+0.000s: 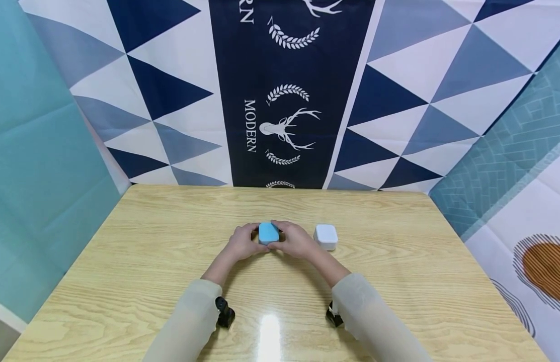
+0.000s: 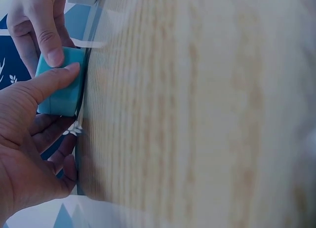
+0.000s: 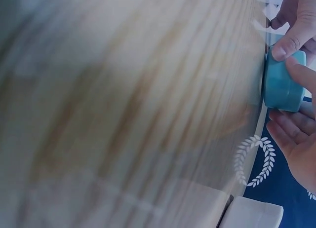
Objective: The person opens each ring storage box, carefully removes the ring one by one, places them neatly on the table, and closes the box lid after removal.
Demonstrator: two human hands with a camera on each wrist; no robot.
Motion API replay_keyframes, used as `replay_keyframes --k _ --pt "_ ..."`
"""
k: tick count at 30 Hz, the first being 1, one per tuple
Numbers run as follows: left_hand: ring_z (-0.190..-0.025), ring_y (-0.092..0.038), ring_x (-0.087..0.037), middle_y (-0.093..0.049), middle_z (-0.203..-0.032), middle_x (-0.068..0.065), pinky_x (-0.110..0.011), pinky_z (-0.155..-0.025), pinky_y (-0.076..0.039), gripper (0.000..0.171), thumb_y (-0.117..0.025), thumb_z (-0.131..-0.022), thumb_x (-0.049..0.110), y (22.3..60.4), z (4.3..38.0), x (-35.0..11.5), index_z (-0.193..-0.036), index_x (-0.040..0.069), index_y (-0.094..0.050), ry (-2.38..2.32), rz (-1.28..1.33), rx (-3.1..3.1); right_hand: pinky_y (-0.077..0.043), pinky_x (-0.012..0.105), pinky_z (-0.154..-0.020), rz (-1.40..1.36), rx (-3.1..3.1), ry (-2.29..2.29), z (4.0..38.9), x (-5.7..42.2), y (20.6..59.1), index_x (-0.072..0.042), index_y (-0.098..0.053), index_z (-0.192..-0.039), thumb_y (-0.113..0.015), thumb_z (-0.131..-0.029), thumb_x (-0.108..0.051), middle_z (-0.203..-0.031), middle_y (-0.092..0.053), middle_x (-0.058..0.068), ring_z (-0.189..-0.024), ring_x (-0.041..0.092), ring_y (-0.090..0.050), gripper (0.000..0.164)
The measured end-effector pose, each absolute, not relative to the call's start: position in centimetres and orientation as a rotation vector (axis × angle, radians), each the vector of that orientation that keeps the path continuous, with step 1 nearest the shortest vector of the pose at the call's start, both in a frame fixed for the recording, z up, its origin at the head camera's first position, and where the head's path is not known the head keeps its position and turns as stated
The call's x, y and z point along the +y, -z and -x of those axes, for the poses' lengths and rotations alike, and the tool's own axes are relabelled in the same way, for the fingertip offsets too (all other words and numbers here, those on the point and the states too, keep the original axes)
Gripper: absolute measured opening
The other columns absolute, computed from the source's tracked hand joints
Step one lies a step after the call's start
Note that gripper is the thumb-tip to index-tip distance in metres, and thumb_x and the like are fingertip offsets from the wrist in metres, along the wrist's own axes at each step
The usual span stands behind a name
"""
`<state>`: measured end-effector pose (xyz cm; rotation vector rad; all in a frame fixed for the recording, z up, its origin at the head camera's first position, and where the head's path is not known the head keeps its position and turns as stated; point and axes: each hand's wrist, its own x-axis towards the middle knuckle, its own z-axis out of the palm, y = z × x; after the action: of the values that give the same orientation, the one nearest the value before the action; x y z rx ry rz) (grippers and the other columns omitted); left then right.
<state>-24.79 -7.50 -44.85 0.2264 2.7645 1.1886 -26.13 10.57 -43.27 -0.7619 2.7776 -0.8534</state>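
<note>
A small blue box with rounded corners sits on the wooden table. From its left side my left hand grips it, thumb at the near face and fingers around the far side. My right hand holds the opposite side in the same way. Both thumbs lie close together on the near face of the blue box in the left wrist view. The right wrist view shows the blue box low against the tabletop, a faint seam around it.
A white box of similar shape stands on the table just right of my right hand. The wooden table meets a patterned cloth backdrop at its far edge. Teal cloth hangs on the left.
</note>
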Motion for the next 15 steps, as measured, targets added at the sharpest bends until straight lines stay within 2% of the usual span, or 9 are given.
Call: replay_keyframes --k 15 --pt "-0.119 -0.045 -0.035 -0.057 -0.126 -0.013 -0.055 -0.096 -0.037 0.07 -0.078 -0.076 0.032 44.96 24.82 -7.42 -0.135 0.008 -0.05 -1.104 -0.245 2.803 -0.036 0.041 -0.107 0.809 2.739 0.783 26.21 10.78 43.01 0.0 -0.035 -0.143 -0.061 -0.09 -0.033 -0.144 -0.043 0.015 -0.133 0.028 -0.041 0.068"
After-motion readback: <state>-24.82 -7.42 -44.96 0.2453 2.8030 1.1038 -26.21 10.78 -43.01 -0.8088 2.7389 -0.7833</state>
